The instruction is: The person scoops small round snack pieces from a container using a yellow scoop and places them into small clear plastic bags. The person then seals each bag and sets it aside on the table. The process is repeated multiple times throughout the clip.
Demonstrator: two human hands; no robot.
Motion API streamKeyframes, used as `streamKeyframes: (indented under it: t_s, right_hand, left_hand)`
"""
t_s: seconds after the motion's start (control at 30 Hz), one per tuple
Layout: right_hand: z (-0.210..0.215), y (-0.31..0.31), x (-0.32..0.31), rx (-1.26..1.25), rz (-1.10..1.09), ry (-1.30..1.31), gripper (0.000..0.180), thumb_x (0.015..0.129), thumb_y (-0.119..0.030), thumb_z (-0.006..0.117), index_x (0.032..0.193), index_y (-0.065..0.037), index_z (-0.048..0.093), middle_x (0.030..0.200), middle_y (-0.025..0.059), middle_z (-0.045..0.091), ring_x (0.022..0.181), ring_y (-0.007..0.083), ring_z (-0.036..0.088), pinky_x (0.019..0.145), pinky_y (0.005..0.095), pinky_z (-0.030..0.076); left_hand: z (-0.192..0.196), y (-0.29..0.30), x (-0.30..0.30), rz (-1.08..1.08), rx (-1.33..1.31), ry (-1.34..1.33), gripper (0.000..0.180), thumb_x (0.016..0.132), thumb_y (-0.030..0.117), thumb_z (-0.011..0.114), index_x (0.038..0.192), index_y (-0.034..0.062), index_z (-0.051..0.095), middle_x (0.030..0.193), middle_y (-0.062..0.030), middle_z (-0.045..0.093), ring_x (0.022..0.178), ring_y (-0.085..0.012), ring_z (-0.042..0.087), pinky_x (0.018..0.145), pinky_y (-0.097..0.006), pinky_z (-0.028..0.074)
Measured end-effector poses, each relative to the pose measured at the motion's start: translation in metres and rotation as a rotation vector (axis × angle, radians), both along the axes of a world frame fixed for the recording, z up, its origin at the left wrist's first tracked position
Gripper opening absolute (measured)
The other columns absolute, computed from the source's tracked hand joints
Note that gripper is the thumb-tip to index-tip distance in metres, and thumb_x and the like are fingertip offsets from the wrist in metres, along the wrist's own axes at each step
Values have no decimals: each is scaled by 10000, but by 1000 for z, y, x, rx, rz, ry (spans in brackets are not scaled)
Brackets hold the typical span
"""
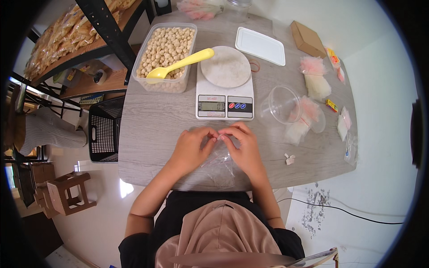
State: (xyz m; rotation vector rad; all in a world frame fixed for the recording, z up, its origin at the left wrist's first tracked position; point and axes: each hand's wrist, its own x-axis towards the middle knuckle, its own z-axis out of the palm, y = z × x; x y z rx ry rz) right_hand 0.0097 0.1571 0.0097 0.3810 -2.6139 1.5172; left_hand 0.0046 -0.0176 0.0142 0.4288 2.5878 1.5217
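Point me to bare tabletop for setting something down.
Widest patch: between the tub, left hand and the table's left edge. Smaller: between the white scraps and rightmost clear bag. Crowded: around the plastic cup and pink-topped packets.

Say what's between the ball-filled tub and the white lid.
Head view: the kitchen scale, plus the handle of the yellow spoon reaching out from the tub.

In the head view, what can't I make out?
Head view:
Clear thin plastic bag: upper part partly hidden by left hand and right hand.
Black rectangular plastic basket: right side hidden by grey wood-grain table.
Silver-lidded clear jar: top cut off by upper edge.
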Motion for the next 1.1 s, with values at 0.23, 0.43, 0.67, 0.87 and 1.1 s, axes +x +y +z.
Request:
streamKeyframes:
  t_s: [0.23, 0.43, 0.67, 0.87, 1.1]
  right_hand:
    - [4, -11, -3, 34, -149, 287, 192, 760, -34, 691, 951, -51, 694, 875, 75, 607, 826, 219, 578, 746, 312, 443]
    - [4, -11, 1, 208, -187, 416, 236, 736, -53, 724, 969, -87, 708, 875, 56, 614, 818, 224, 580, 755, 321, 438]
    - [-4, -16, 1, 162, -208, 404, 228, 760, -27, 698, 984, -67, 700, 890, 79, 626, 793, 221, 594, 694, 305, 476]
    - [-6, -16, -1, 123, -181, 358, 226, 771, 2, 677, 992, -42, 693, 880, 97, 628, 762, 215, 620, 667, 297, 498]
    - [-7, -19, -2, 86, -189, 407, 191, 767, 7, 673, 952, -33, 686, 859, 97, 624, 753, 237, 625, 665, 312, 503]
  left_hand:
    - [4, 5, -5, 125, 182, -83, 192, 809, 67, 644, 997, 28, 637, 786, -2, 641, 511, -68, 413, 483, -231, 347]
    - [2, 5, -6, 112, 224, -101, 220, 815, 51, 643, 1033, 26, 630, 794, 44, 607, 535, 1, 365, 481, -186, 312]
    - [2, 5, -3, 120, 246, -156, 194, 843, 44, 610, 1033, 19, 639, 835, 17, 619, 628, -21, 461, 554, -184, 372]
    - [-6, 3, -5, 62, 247, -165, 197, 865, 35, 592, 1054, -3, 628, 929, -50, 647, 891, -108, 568, 770, -234, 444]
    - [-9, 3, -4, 61, 274, -174, 188, 871, 31, 581, 1048, -9, 630, 951, -60, 646, 895, -108, 567, 782, -241, 450]
